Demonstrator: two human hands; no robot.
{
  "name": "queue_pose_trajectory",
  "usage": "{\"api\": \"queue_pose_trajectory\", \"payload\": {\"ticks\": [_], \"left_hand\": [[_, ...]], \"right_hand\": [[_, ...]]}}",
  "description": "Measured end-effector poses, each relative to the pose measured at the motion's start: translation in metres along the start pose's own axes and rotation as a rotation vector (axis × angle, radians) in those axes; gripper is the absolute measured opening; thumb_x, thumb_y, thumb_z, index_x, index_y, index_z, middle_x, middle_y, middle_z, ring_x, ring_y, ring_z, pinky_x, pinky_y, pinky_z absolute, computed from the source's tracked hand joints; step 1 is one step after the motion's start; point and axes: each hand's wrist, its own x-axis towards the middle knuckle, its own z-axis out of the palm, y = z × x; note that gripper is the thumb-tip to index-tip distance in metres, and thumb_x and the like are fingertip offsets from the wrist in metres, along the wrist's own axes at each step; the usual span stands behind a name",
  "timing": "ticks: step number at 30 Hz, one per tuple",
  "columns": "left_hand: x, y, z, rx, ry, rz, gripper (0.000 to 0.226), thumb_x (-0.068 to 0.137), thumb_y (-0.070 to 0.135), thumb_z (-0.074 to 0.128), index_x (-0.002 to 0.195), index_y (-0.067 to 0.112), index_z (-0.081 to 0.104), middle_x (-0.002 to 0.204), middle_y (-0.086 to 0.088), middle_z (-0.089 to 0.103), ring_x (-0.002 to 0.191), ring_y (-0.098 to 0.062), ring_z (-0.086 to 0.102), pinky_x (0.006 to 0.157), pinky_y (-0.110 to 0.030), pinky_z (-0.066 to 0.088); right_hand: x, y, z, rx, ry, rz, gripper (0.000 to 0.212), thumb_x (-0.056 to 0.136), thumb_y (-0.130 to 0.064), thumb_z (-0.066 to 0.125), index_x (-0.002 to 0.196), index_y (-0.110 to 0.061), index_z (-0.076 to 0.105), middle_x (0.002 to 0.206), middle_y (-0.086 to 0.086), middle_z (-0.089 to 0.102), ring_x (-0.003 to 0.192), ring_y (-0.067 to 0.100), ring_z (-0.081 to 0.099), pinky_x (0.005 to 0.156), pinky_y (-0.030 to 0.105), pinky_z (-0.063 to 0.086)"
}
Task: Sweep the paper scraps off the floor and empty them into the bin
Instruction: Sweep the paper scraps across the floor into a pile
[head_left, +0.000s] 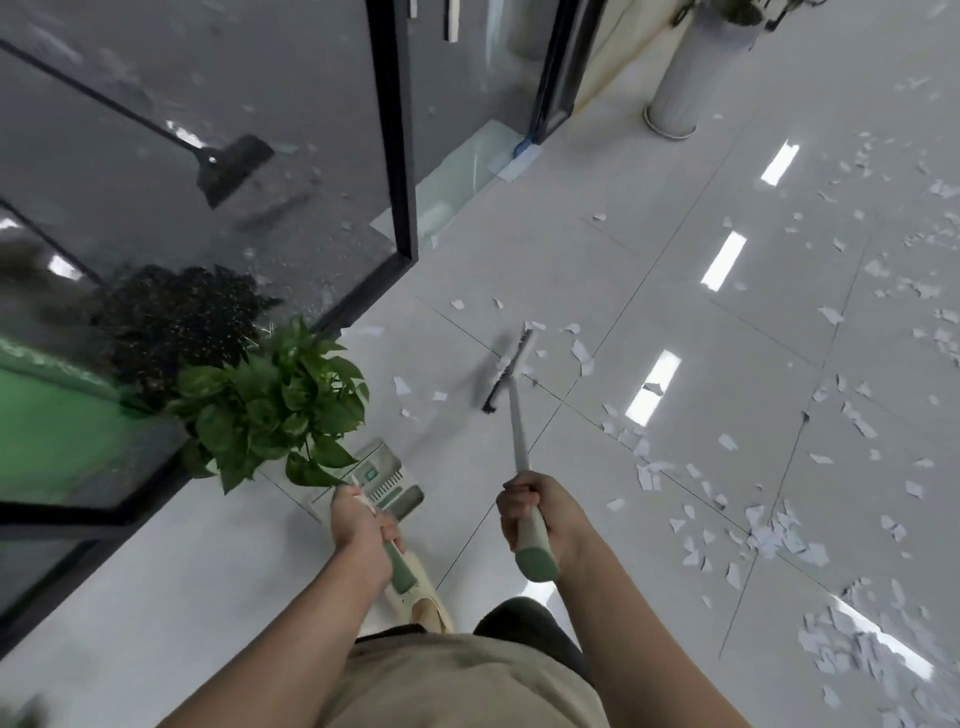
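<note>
Gripping one pale-handled broom (511, 374), the right hand (535, 506) curls tight; the left hand (361, 522) clasps one ribbed dustpan (387, 480); countless jagged paper scraps (779, 535) litter glossy tiles (571, 249).

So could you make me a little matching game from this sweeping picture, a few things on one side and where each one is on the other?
Things:
1. broom
2. dustpan
3. leafy plant
4. paper scraps

Places:
A. beside the glass wall
B. handle in the left hand
C. scattered across the floor tiles
D. handle in the right hand

Pairs: 1-D, 2-B, 3-A, 4-C
</note>
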Motion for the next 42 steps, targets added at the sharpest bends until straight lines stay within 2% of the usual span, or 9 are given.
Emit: {"api": "queue_pose_trajectory", "payload": {"ticks": [4,9,14,26,29,31,35,38,42], "left_hand": [[0.005,0.018,-0.01,-0.037,0.029,0.0,0.033,0.092,0.047,0.042,0.075,0.018,0.04,0.047,0.005,0.031,0.035,-0.013,0.024,0.045,-0.022,0.022],[0.004,0.029,-0.02,-0.034,0.04,0.057,0.035,0.096,0.04,0.035,0.082,0.011,0.048,0.042,0.003,0.034,0.033,-0.013,0.026,0.046,-0.021,0.026],[0.009,0.027,-0.004,-0.019,0.093,0.076,0.025,0.089,0.034,0.039,0.071,0.018,0.039,0.044,0.002,0.028,0.03,-0.014,0.024,0.049,-0.025,0.025],[0.003,0.004,0.141,0.098,0.113,0.066,0.032,0.089,0.04,0.041,0.066,0.02,0.033,0.044,0.002,0.027,0.035,-0.016,0.024,0.052,-0.029,0.026],[-0.002,-0.002,0.174,0.097,0.082,0.107,0.028,0.089,0.037,0.041,0.067,0.02,0.034,0.044,0.003,0.028,0.032,-0.016,0.024,0.051,-0.029,0.024],[-0.003,-0.005,0.192,0.098,0.06,0.115,0.028,0.089,0.038,0.039,0.067,0.02,0.035,0.044,0.003,0.028,0.031,-0.016,0.023,0.049,-0.027,0.023],[0.001,0.001,0.215,0.114,0.011,0.071,0.029,0.086,0.042,0.039,0.067,0.02,0.034,0.041,0.005,0.026,0.03,-0.015,0.021,0.051,-0.027,0.022],[-0.001,0.009,0.225,0.106,-0.012,0.056,0.027,0.083,0.042,0.039,0.067,0.02,0.034,0.041,0.005,0.026,0.029,-0.015,0.022,0.052,-0.029,0.02],[0.001,0.02,0.232,0.079,-0.006,0.04,0.026,0.081,0.042,0.042,0.067,0.021,0.035,0.041,0.006,0.026,0.029,-0.015,0.022,0.052,-0.029,0.02]], "right_hand": [[0.027,0.005,0.045,-0.123,-0.021,0.14,0.035,0.09,-0.002,0.038,0.059,-0.017,0.033,0.043,-0.005,0.031,0.029,0.008,0.032,0.031,0.014,0.032],[0.061,0.007,0.074,-0.305,0.003,0.285,0.031,0.089,0.001,0.046,0.06,-0.011,0.041,0.046,-0.002,0.039,0.029,0.008,0.037,0.03,0.018,0.037],[0.078,-0.033,0.079,-0.255,0.049,0.331,0.03,0.089,0.003,0.048,0.063,-0.011,0.042,0.044,-0.001,0.04,0.028,0.008,0.039,0.03,0.018,0.039],[0.05,-0.225,-0.018,-0.03,0.288,0.025,0.018,0.084,0.005,0.048,0.079,-0.011,0.043,0.056,-0.004,0.035,0.03,0.008,0.038,0.034,0.016,0.042],[0.042,-0.26,-0.035,-0.063,0.364,-0.06,0.015,0.088,0.002,0.046,0.08,-0.01,0.043,0.047,-0.002,0.036,0.029,0.009,0.037,0.034,0.014,0.039],[0.037,-0.27,-0.037,-0.149,0.41,-0.113,0.013,0.089,0.002,0.043,0.083,-0.009,0.043,0.045,0.0,0.037,0.032,0.01,0.038,0.037,0.015,0.038],[0.035,-0.269,-0.019,-0.255,0.438,-0.218,0.012,0.089,0.004,0.037,0.089,-0.006,0.042,0.06,0.006,0.041,0.049,0.015,0.04,0.043,0.023,0.041],[0.035,-0.267,0.003,-0.205,0.38,-0.254,0.015,0.089,0.005,0.038,0.093,-0.009,0.043,0.058,0.007,0.041,0.047,0.016,0.04,0.042,0.022,0.043],[0.031,-0.259,0.041,-0.224,0.261,-0.236,0.014,0.089,0.005,0.042,0.082,-0.007,0.044,0.049,0.003,0.039,0.039,0.015,0.036,0.039,0.02,0.039]]}}
